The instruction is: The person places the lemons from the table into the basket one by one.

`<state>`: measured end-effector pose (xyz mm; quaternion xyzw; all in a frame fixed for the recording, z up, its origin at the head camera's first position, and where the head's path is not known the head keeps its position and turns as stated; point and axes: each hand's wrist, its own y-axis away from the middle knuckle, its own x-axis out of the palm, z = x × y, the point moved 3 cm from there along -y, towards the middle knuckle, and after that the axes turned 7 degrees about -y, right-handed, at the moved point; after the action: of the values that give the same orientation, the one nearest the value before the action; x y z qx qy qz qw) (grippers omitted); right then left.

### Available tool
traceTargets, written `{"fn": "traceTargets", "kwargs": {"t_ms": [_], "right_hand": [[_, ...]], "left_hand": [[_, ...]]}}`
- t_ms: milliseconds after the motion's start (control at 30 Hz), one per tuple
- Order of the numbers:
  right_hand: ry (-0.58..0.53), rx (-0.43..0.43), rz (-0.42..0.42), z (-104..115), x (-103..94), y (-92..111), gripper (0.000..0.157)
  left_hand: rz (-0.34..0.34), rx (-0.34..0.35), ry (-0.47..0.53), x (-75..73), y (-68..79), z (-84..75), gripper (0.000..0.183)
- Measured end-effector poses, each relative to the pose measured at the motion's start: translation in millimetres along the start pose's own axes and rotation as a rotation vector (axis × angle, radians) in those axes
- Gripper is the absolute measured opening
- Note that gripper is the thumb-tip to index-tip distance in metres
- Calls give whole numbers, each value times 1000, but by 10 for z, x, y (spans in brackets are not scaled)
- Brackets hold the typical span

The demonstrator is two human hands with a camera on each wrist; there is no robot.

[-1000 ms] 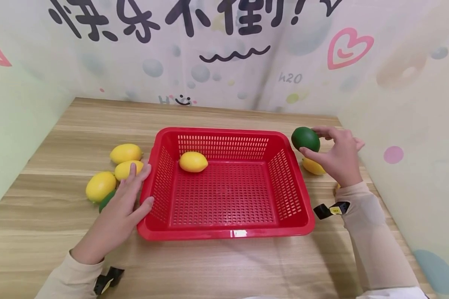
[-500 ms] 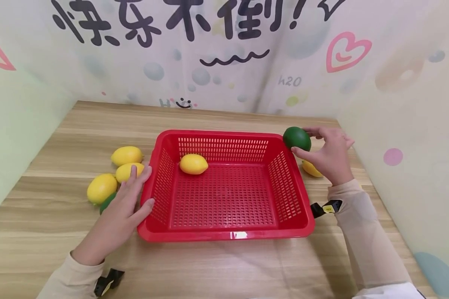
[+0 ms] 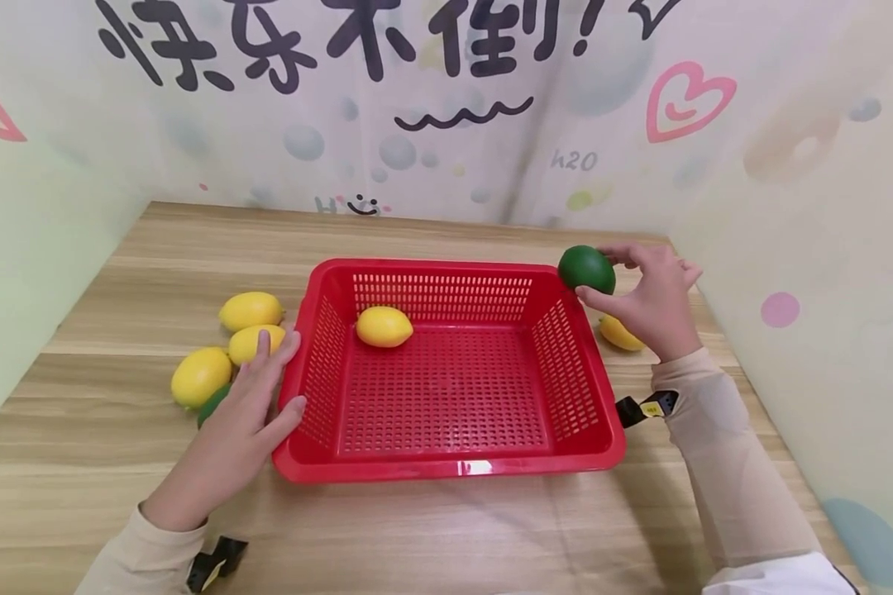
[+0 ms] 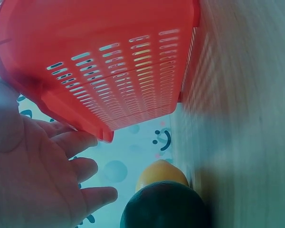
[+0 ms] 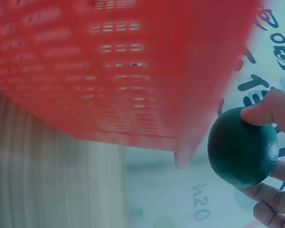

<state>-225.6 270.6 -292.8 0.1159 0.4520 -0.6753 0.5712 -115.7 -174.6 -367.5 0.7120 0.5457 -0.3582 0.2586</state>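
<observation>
My right hand (image 3: pixel 658 297) pinches a dark green lime (image 3: pixel 587 269) between thumb and fingers, at the back right corner of the red plastic basket (image 3: pixel 446 471). In the right wrist view the lime (image 5: pixel 242 147) appears beside the basket's outer wall, clear of the table. My left hand (image 3: pixel 241 421) rests against the basket's left rim with its fingers extended. The left wrist view shows those fingers (image 4: pixel 78 142) loosely spread along the rim. Inside the basket, toward the back left, lies one yellow lemon (image 3: pixel 384 326).
Left of the basket lie several fruits: a lemon (image 3: pixel 250 311), another lemon (image 3: pixel 202 377) and a green lime (image 3: pixel 212 405) partly behind my left hand. A lemon (image 3: pixel 620 333) sits right of the basket, below my right hand. Printed walls (image 3: pixel 446 165) bound the wooden table (image 3: pixel 417 529).
My right hand has carried the lime leftward, from beyond the basket's right side to its back right corner. My left hand stays at the left rim.
</observation>
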Motion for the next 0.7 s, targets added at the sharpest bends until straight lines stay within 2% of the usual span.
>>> {"fn": "traceTargets", "kwargs": {"t_ms": [467, 700], "right_hand": [[11, -15, -13, 108, -96, -64, 50], [8, -6, -13, 153, -124, -98, 52]], "left_hand": [[-9, 25, 4, -4, -5, -5, 72], [-1, 15, 15, -5, 0, -13, 71]]}}
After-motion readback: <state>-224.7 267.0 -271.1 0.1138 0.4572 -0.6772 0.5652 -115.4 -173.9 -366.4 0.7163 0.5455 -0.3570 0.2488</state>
